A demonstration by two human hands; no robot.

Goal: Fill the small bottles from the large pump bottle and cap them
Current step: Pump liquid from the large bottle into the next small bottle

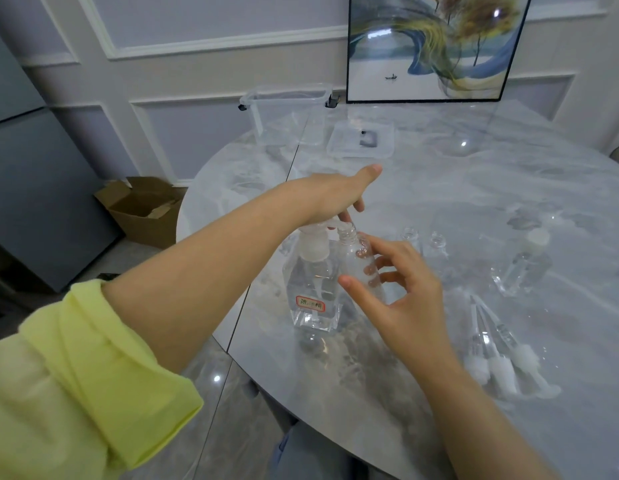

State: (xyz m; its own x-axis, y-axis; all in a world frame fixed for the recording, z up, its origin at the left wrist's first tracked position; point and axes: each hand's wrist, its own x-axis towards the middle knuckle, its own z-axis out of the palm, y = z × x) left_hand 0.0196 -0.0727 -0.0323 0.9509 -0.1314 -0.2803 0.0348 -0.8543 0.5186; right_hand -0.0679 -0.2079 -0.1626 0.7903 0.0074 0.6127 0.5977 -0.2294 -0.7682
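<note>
Two bare hands meet over the near-left part of a round marble table [439,188]. The left hand [330,199], its arm reaching out of a yellow sleeve [76,368], lies palm down on the white pump head [315,239] of the large pump bottle [313,289], fingers curled down over the head and the thumb stretched forward. That bottle is clear and square-sided, carries a small red-bordered label, and stands close to the table's left edge. The right hand [401,296] holds a small bottle [361,261] just beside the pump bottle, tilted so its open threaded neck sits under the pump's spout; the fingers wrap loosely round the far side of the glass-clear body and show through it, while the thumb points toward the pump bottle on the near side. Whether liquid is in the small bottle cannot be told. Two more open small bottles [425,242] stand upright just behind the right hand, toward the table's middle. Farther right stands a capped bottle [524,268] with a white top. Near the table's front-right edge lie three white-collared caps with tubes [498,355], side by side. At the far edge sit a clear plastic box [287,112] and its lid [361,140], with a framed picture [436,46] leaning against the wall. A cardboard carton [141,209] sits on the floor to the left.
</note>
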